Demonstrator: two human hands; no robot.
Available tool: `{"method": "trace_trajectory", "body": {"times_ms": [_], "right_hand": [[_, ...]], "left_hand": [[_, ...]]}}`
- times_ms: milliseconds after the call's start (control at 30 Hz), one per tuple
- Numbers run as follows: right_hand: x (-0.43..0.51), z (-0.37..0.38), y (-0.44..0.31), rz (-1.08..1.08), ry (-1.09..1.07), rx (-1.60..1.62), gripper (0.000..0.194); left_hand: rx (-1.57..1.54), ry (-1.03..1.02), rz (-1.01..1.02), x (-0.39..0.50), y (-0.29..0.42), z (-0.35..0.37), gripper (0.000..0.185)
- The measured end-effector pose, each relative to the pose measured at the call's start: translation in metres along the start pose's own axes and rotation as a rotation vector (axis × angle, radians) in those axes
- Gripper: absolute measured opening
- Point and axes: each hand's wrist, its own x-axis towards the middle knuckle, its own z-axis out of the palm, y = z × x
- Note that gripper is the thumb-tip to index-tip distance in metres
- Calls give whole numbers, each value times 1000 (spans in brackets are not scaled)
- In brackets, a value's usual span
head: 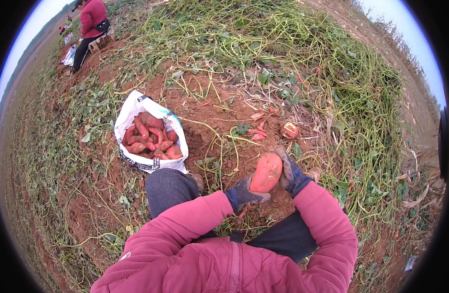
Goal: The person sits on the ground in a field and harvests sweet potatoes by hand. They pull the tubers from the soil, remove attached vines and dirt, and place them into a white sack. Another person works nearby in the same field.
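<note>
Between my two gloved hands is a large reddish sweet potato (265, 173), held above the soil in front of my lap. My left hand (246, 192) cups its lower left side, in a dark glove smeared with soil. Against its upper right side lies my right hand (289, 170), gloved the same way. Beyond the hands, several small sweet potatoes (258, 136) lie on the red soil. A broken sweet potato (290, 130) with a pale face rests to their right. Left of my knee stands an open white woven sack (151, 167) holding many soil-covered sweet potatoes (151, 135).
Thick heaps of cut green vines (283, 33) spread across the far side and the right. Loose vine stems (213, 135) cross the red soil (195, 110). At the far left a person (92, 20) sits on a low seat beside a white bag (69, 55).
</note>
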Motion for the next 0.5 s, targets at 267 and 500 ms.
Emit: {"method": "trace_trajectory", "body": {"times_ms": [267,500], "right_hand": [[3,-7,3,-18,-25,21,33],[10,-11,5,17,-39,31,35]], "left_hand": [[27,-33,24,0,4,0,62],[60,-20,7,-2,11,1,62]]}}
